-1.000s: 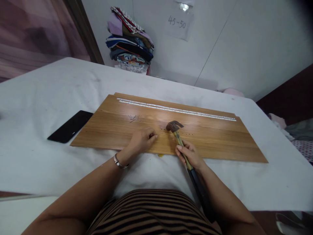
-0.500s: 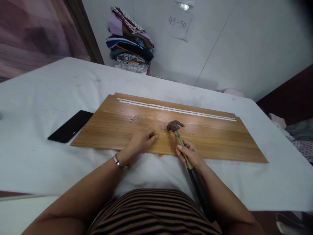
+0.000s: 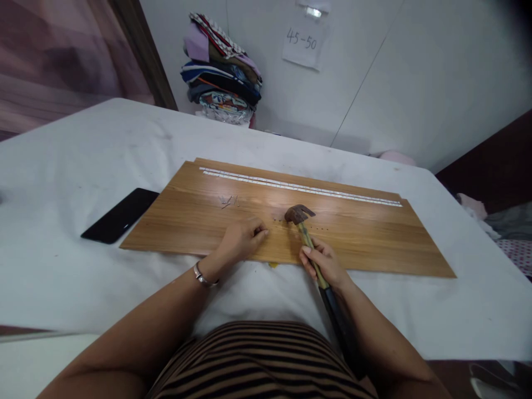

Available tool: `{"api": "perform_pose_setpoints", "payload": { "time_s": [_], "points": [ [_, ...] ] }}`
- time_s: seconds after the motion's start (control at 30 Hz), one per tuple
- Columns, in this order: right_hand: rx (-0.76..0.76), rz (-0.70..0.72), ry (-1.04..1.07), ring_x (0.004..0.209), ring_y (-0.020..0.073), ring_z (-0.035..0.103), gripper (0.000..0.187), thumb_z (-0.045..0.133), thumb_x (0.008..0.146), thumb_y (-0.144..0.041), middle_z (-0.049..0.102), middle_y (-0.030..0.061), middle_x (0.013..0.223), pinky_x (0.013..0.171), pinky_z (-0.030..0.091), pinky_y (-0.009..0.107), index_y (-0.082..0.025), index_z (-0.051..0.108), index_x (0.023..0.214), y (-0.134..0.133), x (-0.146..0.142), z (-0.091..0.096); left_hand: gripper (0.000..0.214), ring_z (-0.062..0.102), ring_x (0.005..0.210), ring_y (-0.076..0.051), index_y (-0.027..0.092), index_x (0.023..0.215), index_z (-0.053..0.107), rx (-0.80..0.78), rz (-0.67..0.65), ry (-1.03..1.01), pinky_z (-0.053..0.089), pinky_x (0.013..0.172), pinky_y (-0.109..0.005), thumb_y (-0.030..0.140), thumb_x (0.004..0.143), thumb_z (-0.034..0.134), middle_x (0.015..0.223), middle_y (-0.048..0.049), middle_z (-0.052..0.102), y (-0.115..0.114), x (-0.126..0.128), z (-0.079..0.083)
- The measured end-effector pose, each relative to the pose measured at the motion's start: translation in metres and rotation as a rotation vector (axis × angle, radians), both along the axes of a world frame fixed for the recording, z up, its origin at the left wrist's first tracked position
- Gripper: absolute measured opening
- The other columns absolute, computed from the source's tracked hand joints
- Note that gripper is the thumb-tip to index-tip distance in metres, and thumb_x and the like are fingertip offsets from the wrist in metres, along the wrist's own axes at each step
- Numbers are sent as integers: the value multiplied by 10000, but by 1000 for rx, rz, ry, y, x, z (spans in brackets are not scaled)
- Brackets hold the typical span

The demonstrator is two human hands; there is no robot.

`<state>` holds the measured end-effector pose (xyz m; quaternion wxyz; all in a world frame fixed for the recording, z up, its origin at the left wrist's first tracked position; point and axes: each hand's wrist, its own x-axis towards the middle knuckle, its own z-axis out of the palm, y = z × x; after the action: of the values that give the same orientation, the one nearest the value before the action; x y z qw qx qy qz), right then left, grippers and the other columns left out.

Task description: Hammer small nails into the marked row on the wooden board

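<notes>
My right hand (image 3: 325, 260) is wrapped around the handle of a claw hammer (image 3: 310, 244), on its yellowish neck above the black grip. Its rusty head (image 3: 299, 214) is at the surface of a wooden board (image 3: 382, 238), over a row of small dark dots (image 3: 319, 228) that look like nail heads. My left hand (image 3: 243, 238) rests curled on the board, left of the hammer head, with thumb and fingers drawn in. Whether anything is inside it is hidden. A few loose nails (image 3: 228, 201) lie on the board beyond my left hand.
Two white measuring strips (image 3: 299, 187) run along the board's far side. A black phone-like slab (image 3: 120, 215) lies at its left on the white-covered table (image 3: 54, 183). Folded clothes (image 3: 222, 72) are stacked by the wall, where a paper sheet (image 3: 302, 47) reads 45-50.
The hammer head has shifted very slightly to the right. My left hand, the board and the loose nails stay in place.
</notes>
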<state>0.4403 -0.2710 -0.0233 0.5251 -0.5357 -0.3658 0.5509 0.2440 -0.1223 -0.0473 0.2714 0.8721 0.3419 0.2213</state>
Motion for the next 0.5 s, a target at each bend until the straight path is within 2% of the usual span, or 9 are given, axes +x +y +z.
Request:
{"api": "perform_pose_setpoints", "payload": {
  "time_s": [0.3, 0.43, 0.5],
  "points": [
    [-8, 22, -15, 303, 29, 349, 306, 640, 794, -465, 515, -67, 549, 283, 299, 158, -183, 523, 779, -1, -1, 2, 170, 547, 659, -133, 191, 740, 600, 10, 3, 8, 371, 599, -242, 309, 852, 551, 697, 2, 628, 0, 0, 0],
    [-1, -7, -1, 304, 33, 363, 324, 662, 771, -459, 546, -67, 576, 275, 291, 158, -179, 543, 885, -1, -1, 3, 171, 558, 668, -134, 191, 753, 600, 4, 0, 13, 380, 608, -242, 316, 855, 543, 705, 3, 633, 0, 0, -1],
    [5, -8, 1, 300, 30, 360, 325, 662, 774, -459, 547, -67, 573, 274, 288, 156, -176, 540, 876, -1, -1, 3, 171, 562, 672, -132, 191, 761, 602, 3, 5, 20, 382, 614, -242, 320, 855, 540, 710, 4, 634, 0, 0, 0]
  ]
}}
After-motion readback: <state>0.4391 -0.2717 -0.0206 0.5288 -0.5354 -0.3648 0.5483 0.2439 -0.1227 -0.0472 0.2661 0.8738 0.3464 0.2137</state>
